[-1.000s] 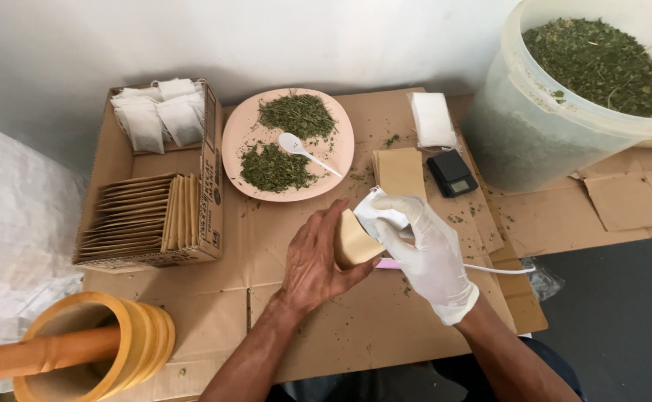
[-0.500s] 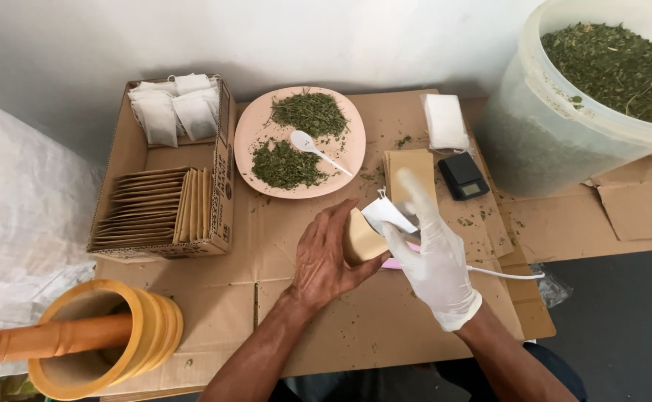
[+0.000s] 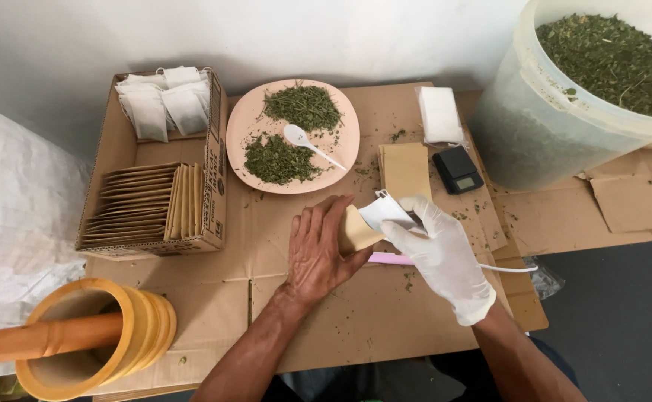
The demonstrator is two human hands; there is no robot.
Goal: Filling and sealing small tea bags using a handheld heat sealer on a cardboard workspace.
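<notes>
My left hand (image 3: 318,249) grips a brown envelope (image 3: 356,229) mid-table; my gloved right hand (image 3: 438,249) pinches a white tea bag (image 3: 383,211) at its mouth, not yet inside. Box (image 3: 110,149) at 10 o'clock holds filled envelopes (image 3: 147,205); herbs (image 3: 277,158) remain on the plate (image 3: 240,123).

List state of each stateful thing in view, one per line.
Left hand: bare, holding tan envelope.
Right hand: gloved, pushing white sachet into the envelope.
Bucket: lidless, holds dried herb.
Plate: two herb piles, white spoon.
Cardboard box: open.
</notes>
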